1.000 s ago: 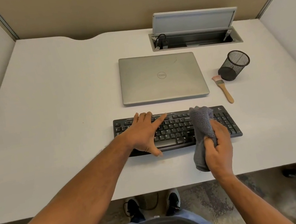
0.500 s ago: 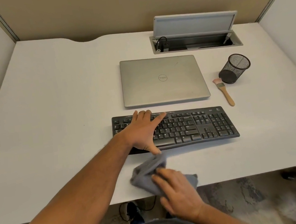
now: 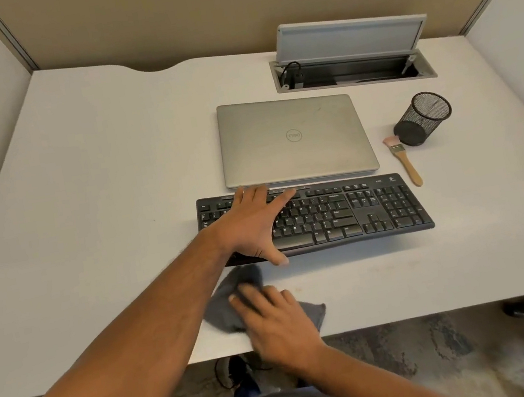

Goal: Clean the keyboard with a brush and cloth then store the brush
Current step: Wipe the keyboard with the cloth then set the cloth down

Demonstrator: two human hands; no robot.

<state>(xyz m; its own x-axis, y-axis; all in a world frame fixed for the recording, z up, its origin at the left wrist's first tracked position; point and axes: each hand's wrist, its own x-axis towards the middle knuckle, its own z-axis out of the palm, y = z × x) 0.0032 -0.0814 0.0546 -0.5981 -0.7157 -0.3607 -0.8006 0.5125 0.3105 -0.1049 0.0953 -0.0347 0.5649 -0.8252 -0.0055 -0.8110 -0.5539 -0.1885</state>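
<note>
A black keyboard [image 3: 375, 207] lies across the white desk [image 3: 98, 190]. My left hand [image 3: 251, 224] rests flat on its left half, fingers straight and spread, thumb hanging over the front edge. A grey cloth [image 3: 223, 310] lies bunched on the desk in front of the keyboard, near the desk's front edge. My right hand [image 3: 277, 323] lies on top of the cloth with its fingers stretched out; it is blurred. A small wooden-handled brush [image 3: 404, 160] lies on the desk right of the keyboard's far corner, touching nothing but the desk. A black mesh cup [image 3: 423, 118] stands beside its bristles.
A shut silver laptop [image 3: 292, 138] lies just behind the keyboard. Behind it an open cable hatch [image 3: 353, 70] with a raised lid is set into the desk. Partition walls close the desk on three sides. My feet and the floor show below the front edge.
My right hand has carried the cloth from the keyboard's right half down to the desk in front of the keyboard and now lies flat on it. My left hand has stayed put.
</note>
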